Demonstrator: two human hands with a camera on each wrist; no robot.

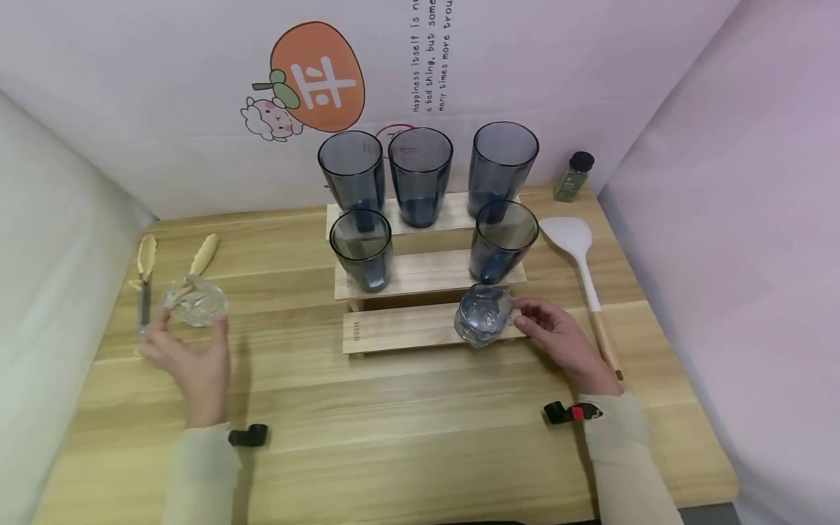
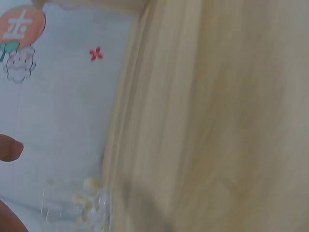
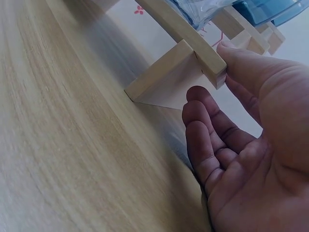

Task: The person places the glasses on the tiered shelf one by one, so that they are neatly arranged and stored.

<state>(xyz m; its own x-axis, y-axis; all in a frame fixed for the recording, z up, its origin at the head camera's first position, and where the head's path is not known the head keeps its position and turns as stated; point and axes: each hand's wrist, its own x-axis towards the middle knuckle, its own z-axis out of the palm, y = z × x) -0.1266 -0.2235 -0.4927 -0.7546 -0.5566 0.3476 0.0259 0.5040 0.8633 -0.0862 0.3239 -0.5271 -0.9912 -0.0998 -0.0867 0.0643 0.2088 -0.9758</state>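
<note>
My left hand is at the left of the table, thumb and fingers spread at the near side of a small clear glass. In the left wrist view the glass is faint, and a gap shows between it and the visible fingertips. A second small clear glass stands at the right end of the lowest step of a wooden stepped rack. Beside that glass is my right hand, holding nothing. In the right wrist view its fingers are loosely bent near the step's end.
Several grey-blue tumblers stand on the rack's upper steps. Tongs with cream tips lie at the left, partly behind the glass. At the right are a white spatula and a black-capped jar. Fabric walls border the table.
</note>
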